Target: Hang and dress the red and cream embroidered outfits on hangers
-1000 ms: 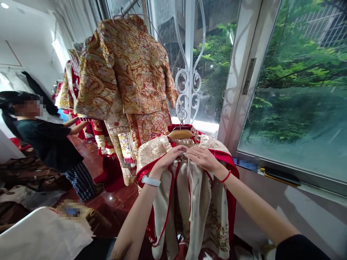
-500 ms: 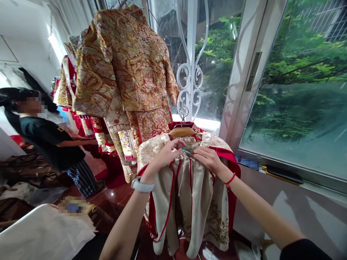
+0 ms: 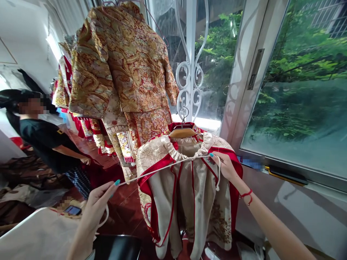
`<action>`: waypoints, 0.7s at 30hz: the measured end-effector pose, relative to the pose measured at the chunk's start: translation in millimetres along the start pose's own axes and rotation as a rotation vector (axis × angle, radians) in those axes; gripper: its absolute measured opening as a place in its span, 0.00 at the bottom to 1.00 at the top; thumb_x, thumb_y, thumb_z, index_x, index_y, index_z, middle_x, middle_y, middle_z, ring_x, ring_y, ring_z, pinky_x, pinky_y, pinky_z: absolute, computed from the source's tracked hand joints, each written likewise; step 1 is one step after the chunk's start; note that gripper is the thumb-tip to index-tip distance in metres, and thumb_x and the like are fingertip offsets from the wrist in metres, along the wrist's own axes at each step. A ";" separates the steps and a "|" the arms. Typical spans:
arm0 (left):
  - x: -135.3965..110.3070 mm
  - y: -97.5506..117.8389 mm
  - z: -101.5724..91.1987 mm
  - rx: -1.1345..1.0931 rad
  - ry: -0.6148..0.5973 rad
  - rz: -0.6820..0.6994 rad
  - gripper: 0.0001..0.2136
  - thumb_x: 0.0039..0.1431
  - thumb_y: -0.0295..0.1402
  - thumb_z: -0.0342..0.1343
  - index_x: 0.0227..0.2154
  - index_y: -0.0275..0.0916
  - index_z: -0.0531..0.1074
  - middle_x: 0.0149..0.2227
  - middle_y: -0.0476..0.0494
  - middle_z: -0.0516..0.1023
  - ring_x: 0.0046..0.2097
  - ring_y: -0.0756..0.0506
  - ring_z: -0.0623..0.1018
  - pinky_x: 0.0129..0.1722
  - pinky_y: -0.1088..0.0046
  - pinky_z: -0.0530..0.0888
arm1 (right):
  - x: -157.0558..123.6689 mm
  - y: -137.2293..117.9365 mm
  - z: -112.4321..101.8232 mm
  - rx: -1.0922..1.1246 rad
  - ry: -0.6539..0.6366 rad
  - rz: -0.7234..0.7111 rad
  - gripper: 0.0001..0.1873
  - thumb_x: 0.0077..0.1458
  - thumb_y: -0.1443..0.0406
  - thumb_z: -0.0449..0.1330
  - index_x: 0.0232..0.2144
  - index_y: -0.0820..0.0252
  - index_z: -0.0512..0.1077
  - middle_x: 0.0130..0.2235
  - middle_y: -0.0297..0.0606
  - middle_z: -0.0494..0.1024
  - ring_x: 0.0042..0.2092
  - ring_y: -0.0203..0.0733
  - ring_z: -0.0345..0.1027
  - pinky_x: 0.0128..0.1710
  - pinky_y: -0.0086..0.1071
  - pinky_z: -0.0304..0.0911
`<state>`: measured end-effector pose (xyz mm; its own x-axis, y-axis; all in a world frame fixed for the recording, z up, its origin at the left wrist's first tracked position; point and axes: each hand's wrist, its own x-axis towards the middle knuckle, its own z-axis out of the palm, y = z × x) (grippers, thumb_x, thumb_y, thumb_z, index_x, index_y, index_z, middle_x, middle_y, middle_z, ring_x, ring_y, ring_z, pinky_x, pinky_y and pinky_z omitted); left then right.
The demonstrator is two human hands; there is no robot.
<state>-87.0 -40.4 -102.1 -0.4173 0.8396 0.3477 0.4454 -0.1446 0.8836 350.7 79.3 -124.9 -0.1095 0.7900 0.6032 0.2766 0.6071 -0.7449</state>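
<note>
A cream garment with red trim [image 3: 184, 180] hangs in front of me from a hanger with a wooden top [image 3: 183, 133]. Its gathered neck or waist edge [image 3: 187, 156] has a pale drawstring [image 3: 159, 169] coming out of it. My left hand [image 3: 99, 202], out at the lower left, pinches one length of the string, and a loop dangles below the fingers. Close to the garment's right side, my right hand [image 3: 223, 165] pinches the other length, whose knotted end hangs down. Between both hands the string runs taut across the garment's front.
A gold brocade jacket [image 3: 135, 68] hangs behind, at the left, beside more red and gold clothes. A person in a dark shirt [image 3: 46, 144] stands further left. A window [image 3: 292, 108] fills the right side. White cloth [image 3: 40, 234] lies at lower left.
My hands were together at the gathered edge. Now the left hand has drawn the string far out to the lower left, and the right has shifted slightly right. The person's arm has lowered.
</note>
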 end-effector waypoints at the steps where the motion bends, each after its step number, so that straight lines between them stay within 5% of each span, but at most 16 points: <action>1: 0.4 -13.7 -1.9 -0.013 0.060 -0.027 0.26 0.33 0.59 0.63 0.20 0.39 0.72 0.19 0.52 0.66 0.24 0.49 0.64 0.23 0.75 0.62 | -0.8 3.5 -2.0 -0.010 0.013 0.024 0.21 0.61 0.52 0.54 0.22 0.59 0.70 0.23 0.35 0.71 0.26 0.38 0.62 0.26 0.30 0.57; 6: -2.2 -48.3 13.7 0.131 0.122 -0.007 0.20 0.47 0.54 0.56 0.22 0.39 0.70 0.20 0.51 0.63 0.25 0.48 0.64 0.24 0.73 0.63 | -11.4 23.8 -6.3 -0.104 -0.030 0.112 0.19 0.58 0.54 0.55 0.22 0.59 0.73 0.24 0.38 0.74 0.27 0.41 0.65 0.29 0.32 0.60; 11: -27.5 -2.0 91.8 0.352 0.352 0.336 0.11 0.56 0.40 0.51 0.39 0.40 0.69 0.38 0.40 0.72 0.43 0.38 0.70 0.46 0.58 0.68 | -18.7 22.3 12.1 0.216 -0.203 0.312 0.19 0.52 0.53 0.59 0.40 0.60 0.77 0.38 0.43 0.80 0.36 0.46 0.74 0.39 0.39 0.70; 13: -35.9 26.4 137.3 0.245 0.109 0.448 0.11 0.58 0.35 0.50 0.43 0.41 0.67 0.42 0.39 0.72 0.47 0.39 0.70 0.50 0.57 0.67 | -13.3 12.8 28.5 0.391 -0.183 0.405 0.22 0.52 0.51 0.60 0.42 0.61 0.75 0.40 0.45 0.80 0.40 0.47 0.76 0.42 0.41 0.70; 15: -37.6 48.6 181.8 0.132 -0.127 0.417 0.14 0.58 0.33 0.52 0.48 0.42 0.65 0.45 0.38 0.70 0.49 0.39 0.70 0.52 0.57 0.66 | -5.2 3.7 47.0 0.412 -0.161 0.439 0.22 0.51 0.50 0.61 0.39 0.61 0.74 0.36 0.44 0.80 0.39 0.47 0.76 0.41 0.40 0.70; 18: -30.0 61.7 230.5 -0.015 -0.234 0.263 0.11 0.58 0.34 0.53 0.43 0.40 0.66 0.45 0.37 0.69 0.49 0.38 0.69 0.52 0.57 0.65 | 4.3 -2.5 68.5 0.300 -0.068 0.416 0.21 0.47 0.49 0.63 0.32 0.60 0.71 0.29 0.39 0.77 0.34 0.44 0.73 0.37 0.38 0.69; 21: -21.2 56.7 248.3 -0.143 -0.292 0.185 0.06 0.61 0.35 0.48 0.32 0.40 0.66 0.38 0.41 0.69 0.43 0.41 0.70 0.48 0.61 0.66 | 6.3 -3.0 75.6 0.183 -0.023 0.334 0.17 0.46 0.52 0.64 0.29 0.59 0.68 0.29 0.37 0.75 0.33 0.43 0.70 0.37 0.37 0.66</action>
<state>143.8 63.6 -137.2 -0.0874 0.9034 0.4197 0.3684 -0.3621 0.8562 277.1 88.9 -140.4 -0.0642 0.9473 0.3138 0.1258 0.3197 -0.9392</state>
